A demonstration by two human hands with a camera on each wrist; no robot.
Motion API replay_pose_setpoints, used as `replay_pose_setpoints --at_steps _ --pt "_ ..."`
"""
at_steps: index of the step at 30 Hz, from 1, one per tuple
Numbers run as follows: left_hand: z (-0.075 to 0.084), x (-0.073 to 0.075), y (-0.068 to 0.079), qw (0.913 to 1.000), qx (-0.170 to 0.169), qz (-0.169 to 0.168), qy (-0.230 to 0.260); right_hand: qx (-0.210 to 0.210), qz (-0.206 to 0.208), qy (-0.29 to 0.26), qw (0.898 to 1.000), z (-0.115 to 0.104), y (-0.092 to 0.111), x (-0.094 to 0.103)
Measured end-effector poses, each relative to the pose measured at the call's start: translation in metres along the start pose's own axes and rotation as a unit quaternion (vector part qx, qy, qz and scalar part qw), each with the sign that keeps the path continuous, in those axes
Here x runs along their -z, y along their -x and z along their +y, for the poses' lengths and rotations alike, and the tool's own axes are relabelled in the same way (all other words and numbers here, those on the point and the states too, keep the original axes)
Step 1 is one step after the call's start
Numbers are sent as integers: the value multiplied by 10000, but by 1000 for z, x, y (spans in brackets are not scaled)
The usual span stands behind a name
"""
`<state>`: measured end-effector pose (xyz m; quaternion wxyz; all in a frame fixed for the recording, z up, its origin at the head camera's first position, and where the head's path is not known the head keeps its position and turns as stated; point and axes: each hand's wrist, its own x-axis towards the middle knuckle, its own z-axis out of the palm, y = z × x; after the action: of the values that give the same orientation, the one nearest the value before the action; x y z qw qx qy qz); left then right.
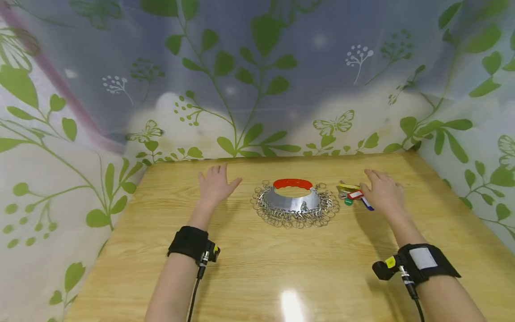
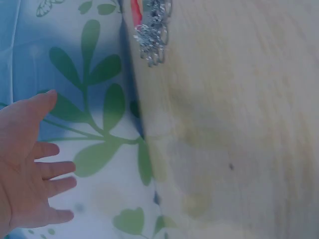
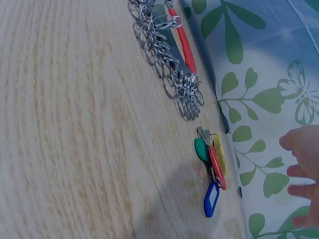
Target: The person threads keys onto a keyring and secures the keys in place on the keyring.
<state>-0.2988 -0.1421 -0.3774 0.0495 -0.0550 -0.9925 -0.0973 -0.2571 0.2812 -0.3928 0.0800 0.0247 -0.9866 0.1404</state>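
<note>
A large metal key holder (image 1: 287, 202) with a red handle (image 1: 293, 183) lies mid-table, its curved plate fringed with many metal rings (image 3: 160, 64). To its right is a small bunch of keys with coloured key tags (image 1: 356, 195): yellow, red, green and blue. My right hand (image 1: 384, 192) is over the table just right of the tags, fingers extended and nothing in it. On the other side, my left hand (image 1: 216, 184) is held left of the rings with fingers and thumb spread, holding nothing; the left wrist view shows its bare palm (image 2: 25, 169).
The wooden table (image 1: 249, 268) ends at the back against a curtain (image 1: 241, 89) printed with green leaves and butterflies, which also hangs along both sides. Black wrist straps (image 1: 189, 243) carry cameras with cables trailing toward the front.
</note>
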Motion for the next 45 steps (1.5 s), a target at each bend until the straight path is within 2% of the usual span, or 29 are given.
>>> replay_pose_setpoints --at_steps 6,11,15,21,23,32,37,40,42,43,44,45 --pt "4 10 0 9995 -184 207 129 311 333 -143 9989 -5 -13 -2" --pt "18 0 -1 9930 -968 329 587 465 153 -280 9984 -3 -15 -7" --pt "36 -18 -1 9864 -1434 72 806 586 -251 -320 9975 1 -11 -16" --pt "58 -34 3 9851 -1460 -569 708 523 -543 -97 9971 -1 -12 -38" --pt "65 -35 2 9840 -1504 -713 642 423 -505 -78 9978 -2 -14 -43" --pt "96 -47 2 9679 -2265 -942 543 201 -392 -88 9990 -5 -16 -47" --pt "115 -55 9 9607 -2565 -982 410 100 240 -687 9973 -8 -14 -41" --pt "127 -58 11 9559 -2812 -794 287 -125 689 -1526 9858 -15 -14 -32" --pt "136 -60 11 9529 -2958 -642 189 -343 912 -2247 9695 -20 -14 -25" --pt "141 -61 10 9514 -3015 -607 148 -472 953 -2707 9568 -23 -14 -21" --pt "145 -63 10 9500 -3064 -592 108 -591 985 -3268 9381 -26 -14 -18" --pt "150 -65 10 9476 -3147 -554 18 -691 976 -3890 9134 -29 -14 -15"
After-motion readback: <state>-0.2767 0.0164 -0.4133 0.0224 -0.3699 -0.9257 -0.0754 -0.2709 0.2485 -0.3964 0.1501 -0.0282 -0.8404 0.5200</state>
